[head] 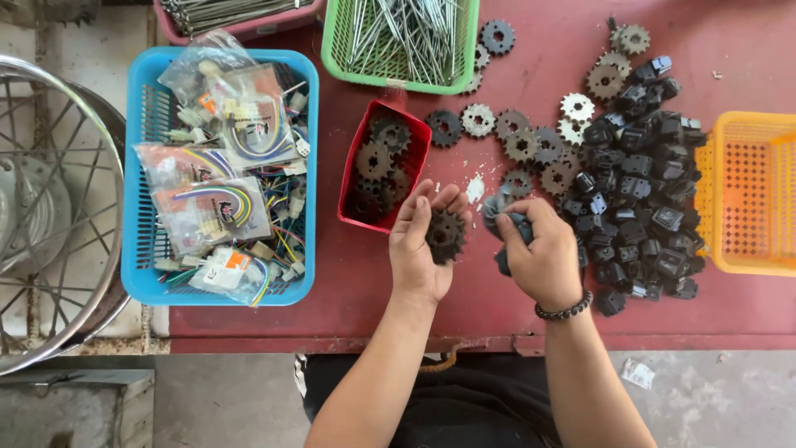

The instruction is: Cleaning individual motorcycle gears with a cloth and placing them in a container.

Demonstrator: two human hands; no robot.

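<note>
Item: dark sprocket [445, 236], lying flat in my left hand [421, 249], fingers cupped around it. My right hand [541, 259], just beside it to the right, is closed on a grey rag [500, 209]. Red tray [351, 197] of sprockets sits just beyond the left hand, on the tabletop [464, 307].

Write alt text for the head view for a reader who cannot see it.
The left hand holds a dark sprocket while the right hand grips a grey cloth above a red table. Around them lie loose sprockets, a red tray of sprockets, and a blue basket of bagged wires.
</note>
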